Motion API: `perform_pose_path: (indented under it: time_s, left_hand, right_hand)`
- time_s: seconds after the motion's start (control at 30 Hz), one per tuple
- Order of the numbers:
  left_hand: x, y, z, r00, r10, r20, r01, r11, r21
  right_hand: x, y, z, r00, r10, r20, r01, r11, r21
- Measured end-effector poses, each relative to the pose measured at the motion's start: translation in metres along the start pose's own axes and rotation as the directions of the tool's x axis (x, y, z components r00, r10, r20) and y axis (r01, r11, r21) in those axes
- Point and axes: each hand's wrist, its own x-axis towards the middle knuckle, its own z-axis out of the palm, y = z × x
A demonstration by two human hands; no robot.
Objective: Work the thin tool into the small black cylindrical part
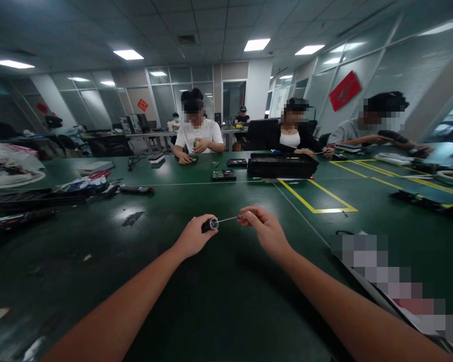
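Observation:
My left hand point(193, 236) is closed around a short black cylinder point(212, 224) with a silvery ring at its open end, which faces right. A thin metal rod point(227, 219) runs from that end across to my right hand point(266, 229). The fingers of my right hand pinch the rod's other end, where a small reddish bit shows. Whether the rod's left tip sits inside the cylinder or only touches its rim, I cannot tell. Both hands are above the green tabletop point(219, 291).
A black open case point(281, 166) and a circuit board point(224, 175) lie farther back. At the left are a dark pen-like tool point(136, 189) and red-handled scissors point(99, 174). Yellow tape point(334, 210) marks the right side, near a blurred-out sheet point(385, 271). Several people sit across the table.

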Motion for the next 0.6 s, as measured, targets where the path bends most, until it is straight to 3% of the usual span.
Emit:
perform_pose_path:
  time_s: [0.37,0.6]
  left_hand:
    - [-0.0017,-0.0023,0.0048,1.000,0.026,-0.017,-0.027,1.000,-0.013]
    - [-0.0015,0.0003,0.0037,1.000,0.010,-0.009,-0.010,1.000,-0.021]
  right_hand:
    - [-0.0004,-0.0011,-0.0001,1.000,-0.001,-0.002,0.001,0.986,-0.166]
    - [-0.0007,-0.0034,-0.0011,1.000,0.016,0.005,-0.015,0.988,-0.155]
